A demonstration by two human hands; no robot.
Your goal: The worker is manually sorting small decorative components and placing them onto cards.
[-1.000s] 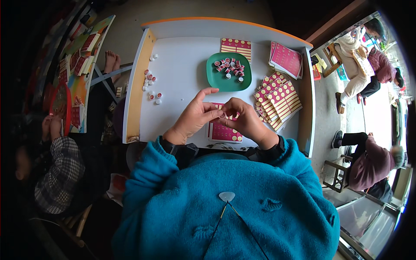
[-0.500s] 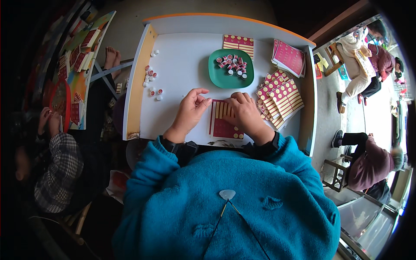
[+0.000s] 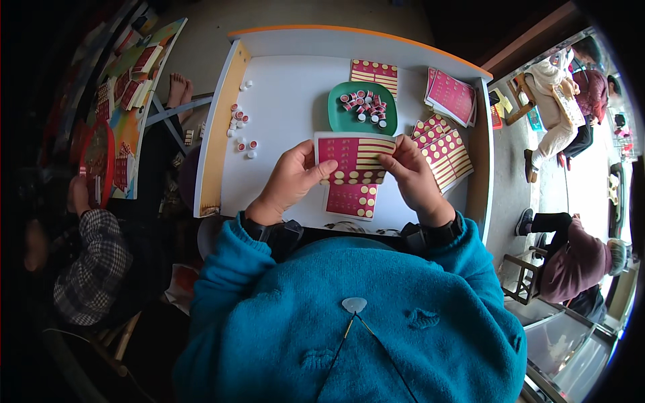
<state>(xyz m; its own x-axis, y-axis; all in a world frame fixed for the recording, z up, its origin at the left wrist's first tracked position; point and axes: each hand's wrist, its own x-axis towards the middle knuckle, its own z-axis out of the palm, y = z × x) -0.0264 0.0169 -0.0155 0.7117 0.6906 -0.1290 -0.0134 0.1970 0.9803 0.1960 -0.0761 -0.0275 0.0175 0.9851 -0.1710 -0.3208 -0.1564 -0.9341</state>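
Observation:
Between my hands a magenta sticker sheet (image 3: 356,149) with cream dots and strips is lifted above the white tray. My left hand (image 3: 285,183) pinches its left end, thumb on top. My right hand (image 3: 418,183) grips the other end between thumb and fingers. Beneath it lies another magenta sheet (image 3: 345,205), partly covered by the held one. Just beyond stands a green plate (image 3: 336,115) with several small red-and-white cylinders (image 3: 364,102) in it. A fanned pile of dotted sheets (image 3: 447,161) lies to the right of my right hand.
The shallow drawer-like tray (image 3: 269,94) has raised walls. More small cylinders (image 3: 238,121) lie along its left side. A stack of magenta sheets (image 3: 450,97) sits at the far right, another sheet (image 3: 376,67) behind the plate. A person in a checked sleeve (image 3: 101,255) is at the left; others sit at right.
Both hands have raised a sticker sheet off the tray, now stretched between them. The left hand, open before, has closed on its left end. The view has shifted slightly.

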